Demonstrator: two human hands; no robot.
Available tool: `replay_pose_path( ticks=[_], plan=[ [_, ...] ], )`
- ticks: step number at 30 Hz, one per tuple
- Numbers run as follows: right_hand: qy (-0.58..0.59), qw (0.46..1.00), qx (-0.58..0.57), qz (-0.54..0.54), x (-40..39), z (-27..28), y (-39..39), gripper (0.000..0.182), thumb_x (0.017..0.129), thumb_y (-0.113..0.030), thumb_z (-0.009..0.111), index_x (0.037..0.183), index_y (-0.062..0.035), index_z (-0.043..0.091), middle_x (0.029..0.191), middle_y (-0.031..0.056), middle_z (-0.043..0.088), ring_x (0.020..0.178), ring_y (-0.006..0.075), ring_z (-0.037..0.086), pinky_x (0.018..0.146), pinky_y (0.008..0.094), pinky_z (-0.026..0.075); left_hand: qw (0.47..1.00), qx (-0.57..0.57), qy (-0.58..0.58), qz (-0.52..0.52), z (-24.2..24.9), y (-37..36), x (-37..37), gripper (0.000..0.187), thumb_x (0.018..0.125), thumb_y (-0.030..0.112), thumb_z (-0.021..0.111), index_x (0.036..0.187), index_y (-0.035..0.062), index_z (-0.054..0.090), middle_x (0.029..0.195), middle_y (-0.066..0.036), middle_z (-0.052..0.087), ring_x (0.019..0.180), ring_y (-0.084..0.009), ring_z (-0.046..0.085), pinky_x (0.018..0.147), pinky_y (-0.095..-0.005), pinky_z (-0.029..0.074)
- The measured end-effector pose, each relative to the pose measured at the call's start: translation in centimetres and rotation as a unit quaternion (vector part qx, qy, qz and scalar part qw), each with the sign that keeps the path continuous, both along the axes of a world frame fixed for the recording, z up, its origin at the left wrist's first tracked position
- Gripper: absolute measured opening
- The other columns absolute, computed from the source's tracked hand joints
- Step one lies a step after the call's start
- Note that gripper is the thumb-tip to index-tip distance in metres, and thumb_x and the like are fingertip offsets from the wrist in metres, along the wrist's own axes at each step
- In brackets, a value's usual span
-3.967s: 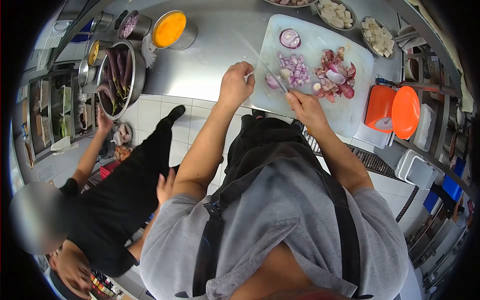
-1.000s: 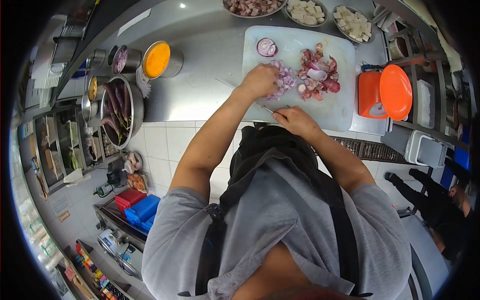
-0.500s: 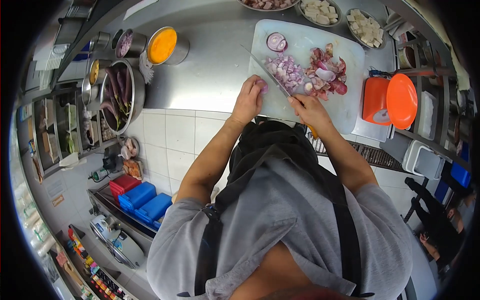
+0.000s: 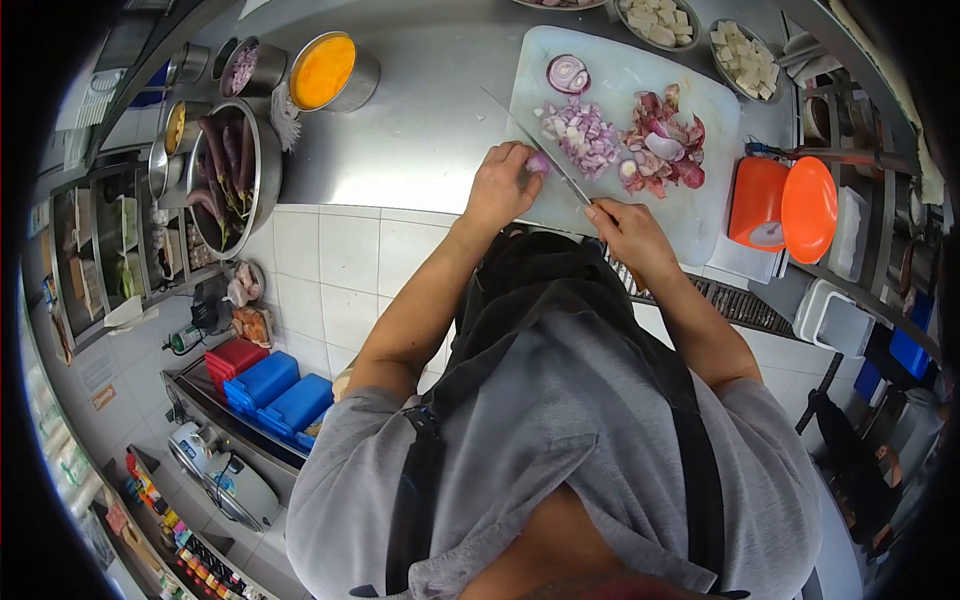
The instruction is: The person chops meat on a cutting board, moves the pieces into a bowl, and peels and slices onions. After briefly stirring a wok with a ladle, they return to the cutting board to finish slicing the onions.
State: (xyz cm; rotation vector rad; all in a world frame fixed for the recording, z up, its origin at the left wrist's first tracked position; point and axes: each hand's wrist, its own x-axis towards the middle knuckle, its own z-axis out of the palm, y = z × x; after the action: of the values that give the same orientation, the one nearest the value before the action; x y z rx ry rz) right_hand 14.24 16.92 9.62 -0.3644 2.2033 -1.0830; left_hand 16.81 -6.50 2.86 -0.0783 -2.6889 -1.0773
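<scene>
My left hand (image 4: pixel 505 184) is closed on a piece of red onion (image 4: pixel 538 163) at the near left edge of the white cutting board (image 4: pixel 700 225). In my right hand (image 4: pixel 630 230) is a knife (image 4: pixel 548 155), its blade slanting up and left, close beside the onion piece. Its handle is mostly hidden under my palm. A heap of chopped red onion (image 4: pixel 582 138) lies just past the blade. Onion skins and trimmings (image 4: pixel 664 148) are piled to the right. Toward the back left of the board rests a cut onion half (image 4: pixel 568 74), rings showing.
An orange scale (image 4: pixel 757 205) with an orange pan (image 4: pixel 809 208) stands right of the board. Bowls of white cubes (image 4: pixel 748 62) sit behind it. To the left are a pot of orange liquid (image 4: pixel 325 72) and a bowl of eggplants (image 4: pixel 225 170). Another person (image 4: pixel 860 470) is at lower right.
The whole view has shifted slightly, the board now appearing a little to the right. My left hand and the onion piece have turned slightly near the blade. Both hands keep their hold.
</scene>
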Motion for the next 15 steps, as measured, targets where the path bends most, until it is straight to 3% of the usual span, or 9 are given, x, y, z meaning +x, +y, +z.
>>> replay_pose_path(
  ticks=[6,9,11,14,15],
  plan=[
    [-0.046,0.999,0.013,0.011,-0.1,0.2,-0.5,0.031,0.098,-0.031,0.055,0.101,-0.0017,0.067,0.084,0.0244,0.064,0.077,0.0429,0.062,0.070,0.0442,0.048,1.000,0.010,-0.017,0.011,-0.2,-0.1,0.1,0.029,0.078,0.010,0.075,0.103,0.0033,0.062,0.095,-0.015,0.066,0.088,-0.0329,0.064,0.077,-0.0403,0.054],
    [0.023,0.999,-0.015,0.032,-0.1,-2.4,-1.1,0.032,0.099,-0.030,0.055,0.100,-0.0007,0.067,0.085,0.0249,0.065,0.080,0.0439,0.063,0.071,0.0458,0.048,0.997,0.053,-0.031,0.036,-0.6,0.2,0.3,0.029,0.078,0.010,0.077,0.102,0.0033,0.063,0.093,-0.015,0.066,0.084,-0.0322,0.066,0.073,-0.0399,0.055],
    [0.103,0.992,-0.061,0.025,0.2,-4.6,-1.4,0.032,0.099,-0.030,0.056,0.102,0.0001,0.067,0.071,0.0238,0.059,0.063,0.0367,0.059,0.065,0.0433,0.046,0.995,0.082,-0.028,0.048,0.0,0.0,0.0,0.029,0.077,0.010,0.077,0.102,0.0035,0.063,0.092,-0.015,0.066,0.082,-0.0321,0.067,0.071,-0.0400,0.055],
    [0.115,0.992,-0.029,0.036,0.5,-4.7,-1.6,0.032,0.099,-0.030,0.055,0.101,-0.0002,0.067,0.075,0.0257,0.061,0.065,0.0405,0.057,0.067,0.0437,0.046,0.998,0.028,-0.054,-0.007,1.2,-0.4,-0.7,0.036,0.078,0.012,0.077,0.111,0.0064,0.063,0.091,-0.016,0.067,0.086,-0.0336,0.068,0.074,-0.0419,0.056],
    [0.119,0.992,-0.029,0.035,0.6,-4.6,-1.5,0.032,0.099,-0.030,0.055,0.101,-0.0002,0.067,0.075,0.0257,0.061,0.065,0.0405,0.057,0.067,0.0437,0.046,0.994,-0.051,-0.074,-0.057,1.0,-0.9,-1.1,0.042,0.079,0.013,0.076,0.117,0.0081,0.061,0.092,-0.017,0.067,0.087,-0.0345,0.068,0.075,-0.0425,0.056]
  ],
)
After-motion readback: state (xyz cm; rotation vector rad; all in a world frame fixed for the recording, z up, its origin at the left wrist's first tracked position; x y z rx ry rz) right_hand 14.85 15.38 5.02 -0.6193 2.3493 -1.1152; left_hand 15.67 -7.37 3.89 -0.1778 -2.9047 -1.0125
